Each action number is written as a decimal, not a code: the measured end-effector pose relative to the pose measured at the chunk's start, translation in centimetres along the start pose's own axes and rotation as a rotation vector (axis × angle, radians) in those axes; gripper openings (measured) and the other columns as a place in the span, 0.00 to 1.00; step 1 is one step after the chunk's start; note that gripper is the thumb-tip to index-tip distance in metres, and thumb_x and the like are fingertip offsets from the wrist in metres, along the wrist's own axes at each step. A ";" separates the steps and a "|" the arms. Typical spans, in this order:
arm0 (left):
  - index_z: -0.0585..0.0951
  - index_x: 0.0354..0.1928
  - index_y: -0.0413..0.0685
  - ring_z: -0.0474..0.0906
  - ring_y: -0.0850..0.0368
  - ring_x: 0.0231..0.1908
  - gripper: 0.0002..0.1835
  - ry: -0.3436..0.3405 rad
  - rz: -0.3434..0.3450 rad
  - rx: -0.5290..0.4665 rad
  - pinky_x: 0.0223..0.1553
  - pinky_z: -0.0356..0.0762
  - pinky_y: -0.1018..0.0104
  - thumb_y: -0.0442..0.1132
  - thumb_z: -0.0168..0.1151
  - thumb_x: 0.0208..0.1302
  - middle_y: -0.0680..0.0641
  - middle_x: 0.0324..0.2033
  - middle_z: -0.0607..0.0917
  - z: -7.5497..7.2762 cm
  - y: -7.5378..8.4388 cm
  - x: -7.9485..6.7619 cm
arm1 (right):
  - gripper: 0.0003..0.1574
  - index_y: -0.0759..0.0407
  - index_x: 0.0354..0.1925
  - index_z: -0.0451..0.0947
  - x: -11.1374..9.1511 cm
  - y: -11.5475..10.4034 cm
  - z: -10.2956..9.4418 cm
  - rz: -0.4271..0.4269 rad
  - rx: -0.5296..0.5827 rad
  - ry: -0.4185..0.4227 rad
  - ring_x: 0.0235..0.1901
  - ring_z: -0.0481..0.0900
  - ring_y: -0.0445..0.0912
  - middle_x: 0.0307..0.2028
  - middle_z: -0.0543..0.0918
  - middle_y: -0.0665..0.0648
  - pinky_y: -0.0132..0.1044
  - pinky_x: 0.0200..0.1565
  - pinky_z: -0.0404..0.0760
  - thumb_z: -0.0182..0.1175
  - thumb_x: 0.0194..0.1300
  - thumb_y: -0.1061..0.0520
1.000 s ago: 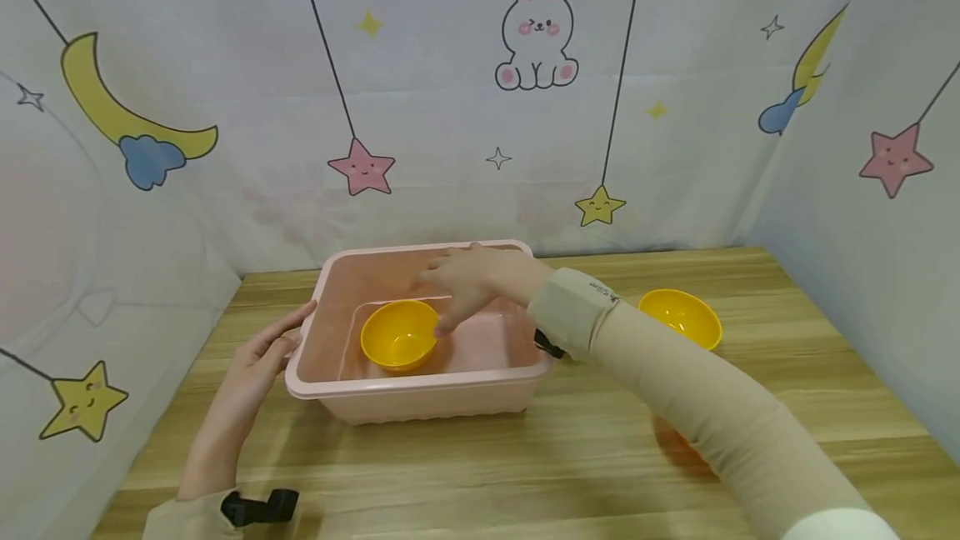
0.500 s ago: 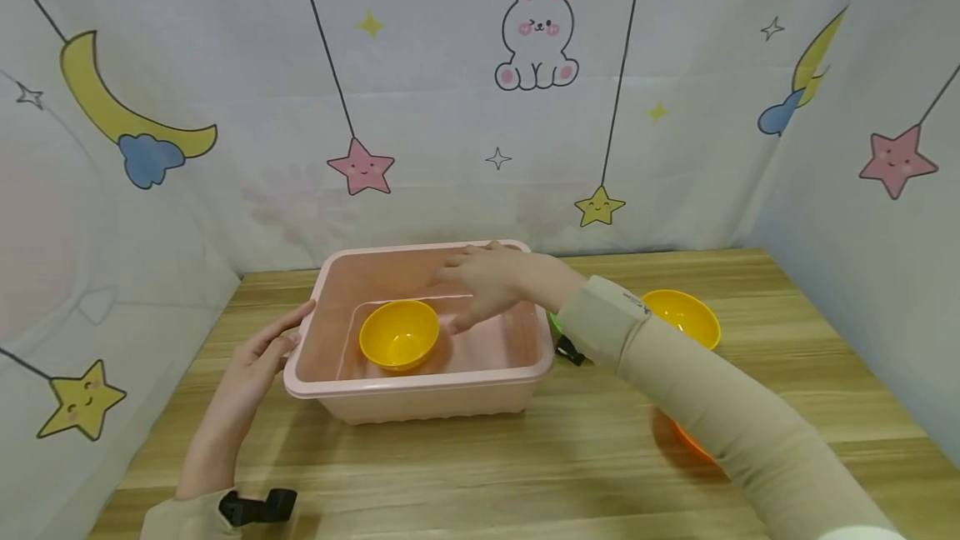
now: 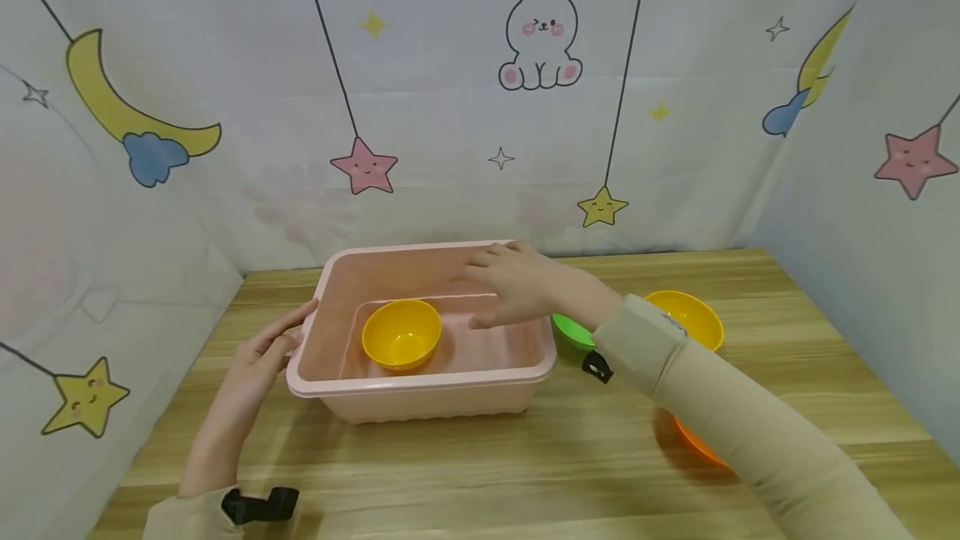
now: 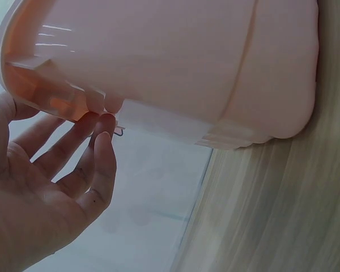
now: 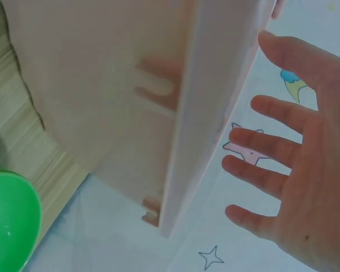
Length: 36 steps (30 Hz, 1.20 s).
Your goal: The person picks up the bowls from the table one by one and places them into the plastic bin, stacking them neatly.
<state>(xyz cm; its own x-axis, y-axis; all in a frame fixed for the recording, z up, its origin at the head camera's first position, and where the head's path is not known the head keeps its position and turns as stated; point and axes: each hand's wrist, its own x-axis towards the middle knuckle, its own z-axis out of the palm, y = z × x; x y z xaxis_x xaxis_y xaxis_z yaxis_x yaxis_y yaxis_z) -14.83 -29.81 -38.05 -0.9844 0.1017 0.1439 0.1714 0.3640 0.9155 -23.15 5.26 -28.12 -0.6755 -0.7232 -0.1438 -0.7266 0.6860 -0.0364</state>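
On the wood-grain table (image 3: 450,482), pink tub (image 3: 420,402): upright, left of centre, long side toward the person, open top.
Inside the tub: yellow bowl (image 3: 401,336), upright on the floor, left half.
Left hand (image 3: 257,361): at the tub's left end, holding the rim; fingers bent, tips up under the lip per the left wrist view.
Left arm: rises from the lower left edge, angled up toward the tub; beige cuff (image 3: 191,517) and black wrist mount (image 3: 260,506) low in frame.
Right hand (image 3: 517,283): above the tub's right end, back of hand up, fingers and thumb spread apart, holding nothing; right wrist view shows the palm side. Contact with the rim: cannot tell.
Right arm: reaches in diagonally from the lower right, beige sleeve (image 3: 750,423) across the right of the table.
Green bowl (image 3: 573,332): just right of the tub, partly behind the right wrist.
Second yellow bowl (image 3: 701,323): farther right, partly covered by the sleeve.
Orange item (image 3: 699,442): nearer the person, mostly hidden by the sleeve.
Backdrop (image 3: 450,90): white cloth behind and at both sides; rabbit, stars, moons.
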 end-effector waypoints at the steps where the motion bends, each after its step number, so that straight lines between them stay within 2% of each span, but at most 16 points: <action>1: 0.64 0.72 0.55 0.67 0.79 0.57 0.25 -0.003 0.003 -0.003 0.48 0.71 0.81 0.48 0.45 0.76 0.64 0.68 0.67 0.0 0.0 0.0 | 0.42 0.44 0.71 0.61 -0.2 0.1 0.1 0.006 0.002 0.016 0.72 0.57 0.53 0.72 0.62 0.52 0.60 0.69 0.55 0.54 0.64 0.31; 10: 0.63 0.72 0.55 0.67 0.79 0.56 0.26 -0.010 -0.001 -0.005 0.48 0.71 0.80 0.48 0.44 0.76 0.66 0.67 0.67 0.1 0.2 0.0 | 0.38 0.46 0.70 0.63 -1.9 1.1 1.3 0.038 -0.032 0.160 0.68 0.63 0.53 0.69 0.66 0.53 0.57 0.69 0.58 0.54 0.67 0.36; 25: 0.63 0.72 0.56 0.68 0.78 0.56 0.26 -0.002 -0.005 0.003 0.48 0.72 0.80 0.48 0.45 0.75 0.66 0.67 0.67 0.0 0.1 -0.1 | 0.32 0.45 0.67 0.66 -4.4 1.5 2.7 -0.019 -0.027 0.393 0.68 0.63 0.51 0.68 0.68 0.51 0.56 0.69 0.57 0.54 0.68 0.40; 30: 0.63 0.72 0.55 0.69 0.78 0.56 0.26 -0.001 0.000 0.000 0.48 0.72 0.80 0.48 0.45 0.75 0.65 0.67 0.68 0.0 0.1 0.0 | 0.32 0.45 0.68 0.65 -5.0 1.5 3.2 -0.007 -0.047 0.451 0.68 0.62 0.50 0.68 0.68 0.51 0.56 0.70 0.54 0.53 0.69 0.40; 36: 0.64 0.72 0.55 0.69 0.78 0.56 0.25 0.001 -0.005 0.007 0.48 0.72 0.81 0.48 0.45 0.75 0.67 0.66 0.68 0.0 0.1 0.0 | 0.31 0.46 0.66 0.67 -5.9 1.8 3.9 -0.011 -0.070 0.518 0.66 0.65 0.51 0.66 0.70 0.51 0.55 0.69 0.57 0.54 0.68 0.41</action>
<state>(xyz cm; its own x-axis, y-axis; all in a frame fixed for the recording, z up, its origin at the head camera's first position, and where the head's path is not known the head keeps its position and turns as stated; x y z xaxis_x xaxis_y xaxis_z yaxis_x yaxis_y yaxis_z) -14.83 -29.73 -37.97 -0.9853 0.0984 0.1398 0.1666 0.3712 0.9135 -20.00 11.11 -31.15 -0.6284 -0.6869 0.3652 -0.7286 0.6842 0.0332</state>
